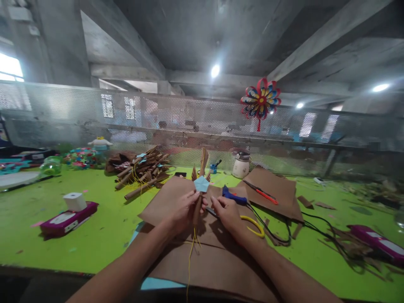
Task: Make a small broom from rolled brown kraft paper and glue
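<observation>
My left hand (186,210) is closed round a brown rolled-paper stick (198,208) held upright, with a light blue paper pentagon (201,184) at its top and brown paper leaves (203,162) rising above it. Yellow strings (191,248) hang down from the stick's lower end. My right hand (227,212) is just right of the stick, its fingers curled and pinched near the stick's middle; what they hold is too small to name. Both hands hover over brown paper sheets (164,198) on the green table (104,227).
A blue glue gun (233,196) with a black cable, yellow-handled scissors (252,225) and a red-handled cutter (263,193) lie to the right. A pile of brown paper rolls (142,170) sits behind left. Purple punches (65,221) (377,244), a white jar (241,166) and a hanging pinwheel (260,101) are around.
</observation>
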Motion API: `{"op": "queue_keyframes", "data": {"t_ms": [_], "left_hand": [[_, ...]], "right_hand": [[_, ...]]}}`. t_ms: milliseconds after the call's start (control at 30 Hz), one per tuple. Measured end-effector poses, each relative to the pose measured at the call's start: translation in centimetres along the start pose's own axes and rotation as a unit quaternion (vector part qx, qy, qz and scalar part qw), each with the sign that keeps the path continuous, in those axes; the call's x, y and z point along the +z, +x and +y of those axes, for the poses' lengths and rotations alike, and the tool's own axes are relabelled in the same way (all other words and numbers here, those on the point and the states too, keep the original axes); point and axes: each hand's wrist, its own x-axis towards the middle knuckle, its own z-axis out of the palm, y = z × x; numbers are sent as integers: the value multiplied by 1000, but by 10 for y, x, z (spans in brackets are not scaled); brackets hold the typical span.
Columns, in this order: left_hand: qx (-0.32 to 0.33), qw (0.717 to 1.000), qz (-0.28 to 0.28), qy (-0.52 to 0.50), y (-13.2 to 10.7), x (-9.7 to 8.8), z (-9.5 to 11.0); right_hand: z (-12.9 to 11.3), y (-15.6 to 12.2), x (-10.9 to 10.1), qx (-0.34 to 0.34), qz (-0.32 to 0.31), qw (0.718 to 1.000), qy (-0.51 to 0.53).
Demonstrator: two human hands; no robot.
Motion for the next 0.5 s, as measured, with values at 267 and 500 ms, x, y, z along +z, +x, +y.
{"op": "queue_keyframes", "data": {"t_ms": [267, 500], "left_hand": [[-27, 999, -19, 20, -6, 6, 8], [-63, 996, -51, 36, -8, 10, 11]], "right_hand": [[4, 3, -2, 39, -6, 999, 36], [-3, 18, -21, 132, 16, 954, 270]]}}
